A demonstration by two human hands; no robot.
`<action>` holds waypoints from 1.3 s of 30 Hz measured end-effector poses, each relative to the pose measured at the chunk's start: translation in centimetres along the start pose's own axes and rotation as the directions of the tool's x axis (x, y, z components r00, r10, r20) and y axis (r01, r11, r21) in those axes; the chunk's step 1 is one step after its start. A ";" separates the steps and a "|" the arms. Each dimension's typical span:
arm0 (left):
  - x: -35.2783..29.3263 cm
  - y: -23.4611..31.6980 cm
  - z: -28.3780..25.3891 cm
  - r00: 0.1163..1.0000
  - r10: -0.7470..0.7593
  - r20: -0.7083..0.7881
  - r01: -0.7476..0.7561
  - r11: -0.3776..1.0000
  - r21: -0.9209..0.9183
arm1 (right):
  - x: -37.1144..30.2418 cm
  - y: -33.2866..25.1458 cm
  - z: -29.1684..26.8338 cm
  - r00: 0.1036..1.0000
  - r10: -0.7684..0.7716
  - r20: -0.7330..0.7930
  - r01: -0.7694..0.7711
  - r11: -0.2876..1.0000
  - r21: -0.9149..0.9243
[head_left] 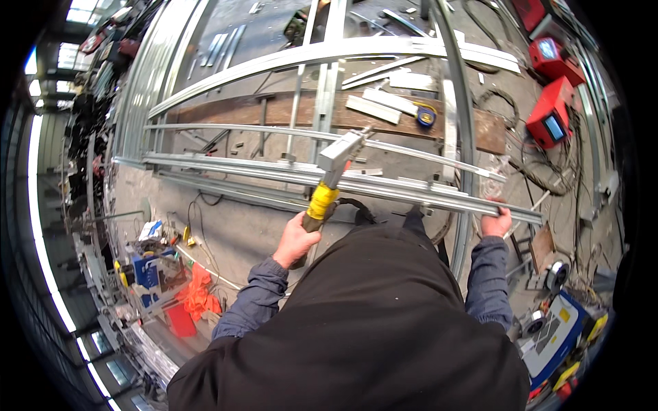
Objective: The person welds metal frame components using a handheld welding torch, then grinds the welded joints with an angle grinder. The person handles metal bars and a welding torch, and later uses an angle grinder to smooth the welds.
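Observation:
My left hand (296,241) is wrapped round the handle of a handheld welding gun (322,199), which has yellow wrapping and a silver box-shaped head. Its nozzle points up and away, just over a thin metal bar (411,151) of the frame. At the right, my right hand (497,220) grips the end part of a long silver metal rail (404,190), fingers over its far side and partly hidden. The rail runs leftward across the frame in front of me. Behind the gun, a curved metal profile (295,55) spans the frame.
A brown plank (233,111) lies beyond the bars, with short metal offcuts (373,109) and a blue and yellow tape measure (425,115). Red machines (552,113) and cables stand at the right. Orange cloth (200,293) lies at the lower left.

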State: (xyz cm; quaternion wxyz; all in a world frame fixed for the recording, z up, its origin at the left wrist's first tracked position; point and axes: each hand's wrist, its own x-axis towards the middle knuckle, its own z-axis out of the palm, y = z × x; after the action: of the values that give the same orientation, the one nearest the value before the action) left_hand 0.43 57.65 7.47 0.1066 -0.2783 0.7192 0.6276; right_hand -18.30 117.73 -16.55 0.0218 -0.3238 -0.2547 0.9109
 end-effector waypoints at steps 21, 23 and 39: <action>10.4 9.5 -8.4 0.976 0.219 0.015 -0.165 0.687 0.707 | 0.8 -1.3 -0.3 0.993 0.119 0.011 -0.118 0.991 -0.067; 13.1 9.4 -7.8 0.965 0.263 -0.023 -0.144 0.598 0.789 | 1.4 -1.0 -0.6 0.992 0.123 -0.031 -0.125 0.989 -0.080; 24.3 3.9 3.0 0.894 0.381 -0.237 -0.076 0.650 0.756 | 1.4 0.8 4.5 0.955 -0.279 -0.102 0.114 0.661 -0.742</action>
State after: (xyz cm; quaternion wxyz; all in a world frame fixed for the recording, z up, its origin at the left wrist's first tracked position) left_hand -22.22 54.23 -2.03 -0.0129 -0.2323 0.9446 0.2316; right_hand -21.96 115.35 -14.74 0.0166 -0.3690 -0.6254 0.6873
